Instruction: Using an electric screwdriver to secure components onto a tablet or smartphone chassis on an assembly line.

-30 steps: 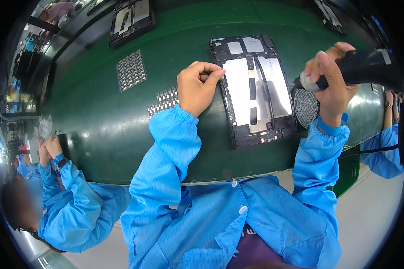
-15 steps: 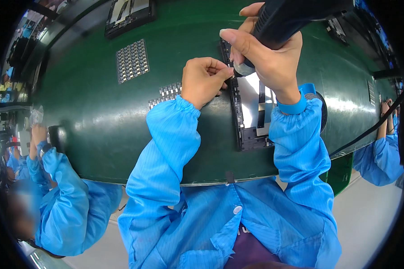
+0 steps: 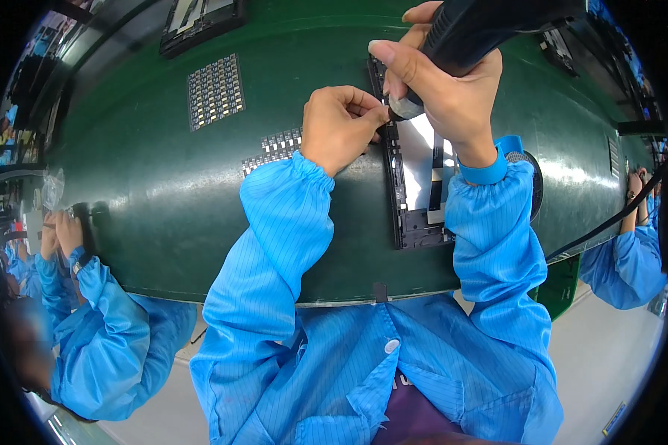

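Note:
My right hand (image 3: 456, 100) is wrapped around a thick black handheld tool (image 3: 475, 37) with a ridged side. The tool slants down to a pale, rounded tip by the left edge of a flat black device housing (image 3: 421, 236). A shiny silver-white panel (image 3: 417, 156) with a dark strip lies inside that housing. At the housing's left edge, beside the tip, my left hand (image 3: 340, 127) is closed in a pinch, thumb against fingers. What it pinches, if anything, is too small to make out. Next to my left wrist lie small sheets of parts (image 3: 271, 150), partly covered by the hand.
A larger sheet of small parts (image 3: 215, 93) lies on the green work surface (image 3: 171, 200), left of centre. Another black housing (image 3: 200, 26) sits at the far left. A black cable (image 3: 608, 219) runs along the right. Co-workers in blue sleeves sit at left (image 3: 119, 334) and right (image 3: 620, 267).
The sheets of parts and the far housing appear slightly further up and left. My hands stay at the housing's left edge with small shifts. The left co-worker's hands have moved.

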{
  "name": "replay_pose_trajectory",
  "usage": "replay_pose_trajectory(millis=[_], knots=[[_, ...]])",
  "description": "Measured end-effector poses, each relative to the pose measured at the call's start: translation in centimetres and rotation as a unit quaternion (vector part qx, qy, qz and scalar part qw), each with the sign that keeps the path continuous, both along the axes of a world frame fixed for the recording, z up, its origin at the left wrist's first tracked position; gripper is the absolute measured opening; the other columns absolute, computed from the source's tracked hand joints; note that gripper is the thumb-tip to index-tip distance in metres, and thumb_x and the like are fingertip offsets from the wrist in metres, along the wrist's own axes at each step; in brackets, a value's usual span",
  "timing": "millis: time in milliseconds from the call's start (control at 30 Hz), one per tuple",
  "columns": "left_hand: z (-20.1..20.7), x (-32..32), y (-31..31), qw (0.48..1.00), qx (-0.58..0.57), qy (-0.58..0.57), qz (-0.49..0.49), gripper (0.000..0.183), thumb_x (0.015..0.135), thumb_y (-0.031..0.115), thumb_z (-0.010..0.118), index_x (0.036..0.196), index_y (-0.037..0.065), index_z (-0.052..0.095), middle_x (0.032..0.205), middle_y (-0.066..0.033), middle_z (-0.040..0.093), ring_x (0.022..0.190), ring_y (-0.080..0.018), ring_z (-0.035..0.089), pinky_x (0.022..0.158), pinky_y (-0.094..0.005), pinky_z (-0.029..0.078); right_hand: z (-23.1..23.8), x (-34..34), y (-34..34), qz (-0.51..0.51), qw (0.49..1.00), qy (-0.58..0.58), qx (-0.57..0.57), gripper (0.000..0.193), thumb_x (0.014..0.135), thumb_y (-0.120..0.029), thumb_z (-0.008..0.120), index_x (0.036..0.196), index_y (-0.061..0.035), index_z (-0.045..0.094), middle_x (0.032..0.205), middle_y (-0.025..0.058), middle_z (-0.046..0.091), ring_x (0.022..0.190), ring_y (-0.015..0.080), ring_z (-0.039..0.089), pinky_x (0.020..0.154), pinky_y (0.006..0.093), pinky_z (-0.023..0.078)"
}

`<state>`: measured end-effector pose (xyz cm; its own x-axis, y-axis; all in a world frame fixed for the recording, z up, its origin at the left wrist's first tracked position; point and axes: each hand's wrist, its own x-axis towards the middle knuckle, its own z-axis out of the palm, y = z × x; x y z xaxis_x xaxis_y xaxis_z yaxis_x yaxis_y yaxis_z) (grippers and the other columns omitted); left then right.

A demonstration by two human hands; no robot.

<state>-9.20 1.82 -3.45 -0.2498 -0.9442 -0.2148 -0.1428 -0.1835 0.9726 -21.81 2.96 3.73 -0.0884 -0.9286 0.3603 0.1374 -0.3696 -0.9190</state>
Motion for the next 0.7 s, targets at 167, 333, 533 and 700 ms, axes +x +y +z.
replay_pose_trajectory(millis=[167, 333, 533, 700], knots=[[-0.2, -0.1, -0.1, 1.000, -0.007, -0.001, -0.003, 0.008, 0.075, 0.005, 0.067, 0.079, -0.003, 0.066, 0.069, -0.0076, 0.065, 0.056, -0.0117, 0.063, 0.043, -0.0226, 0.048, -2.9, 0.0, -3.9, 0.196, 0.871, -0.120, -0.433, 0.032, 0.070, 0.010, 0.071, 0.093, 0.0041, 0.049, 0.061, 0.0044, 0.059, 0.052, 0.0078, 0.056, 0.048, 0.0208, 0.044], [0.8, 1.6, -0.4, 0.998, 0.001, 0.014, -0.055, 0.012, 0.078, 0.005, 0.065, 0.084, -0.004, 0.066, 0.072, -0.0091, 0.065, 0.061, -0.0134, 0.064, 0.048, -0.0230, 0.049, -2.3, 0.0, -0.4, 0.007, 0.989, 0.089, -0.119, 0.034, 0.075, 0.007, 0.067, 0.104, 0.0033, 0.049, 0.063, 0.0068, 0.057, 0.051, 0.0121, 0.056, 0.048, 0.0243, 0.045], [2.7, 10.4, -1.4, 0.969, -0.174, -0.163, -0.060, 0.016, 0.077, 0.002, 0.066, 0.092, -0.005, 0.066, 0.077, -0.0106, 0.066, 0.066, -0.0128, 0.062, 0.059, -0.0240, 0.049, -1.9, 0.5, 0.1, -0.002, 0.994, 0.067, -0.091, 0.032, 0.072, 0.010, 0.068, 0.098, 0.0025, 0.051, 0.062, 0.0059, 0.058, 0.050, 0.0104, 0.055, 0.047, 0.0224, 0.044], [2.9, 14.1, 0.1, 0.948, -0.084, -0.303, -0.037, 0.036, 0.064, 0.011, 0.080, 0.096, -0.001, 0.067, 0.082, -0.0103, 0.066, 0.063, -0.0114, 0.059, 0.058, -0.0246, 0.047, -2.5, -0.2, -0.1, -0.007, 0.990, 0.095, -0.106, 0.030, 0.080, -0.004, 0.066, 0.104, 0.0030, 0.050, 0.065, 0.0067, 0.056, 0.052, 0.0124, 0.054, 0.050, 0.0248, 0.044]])
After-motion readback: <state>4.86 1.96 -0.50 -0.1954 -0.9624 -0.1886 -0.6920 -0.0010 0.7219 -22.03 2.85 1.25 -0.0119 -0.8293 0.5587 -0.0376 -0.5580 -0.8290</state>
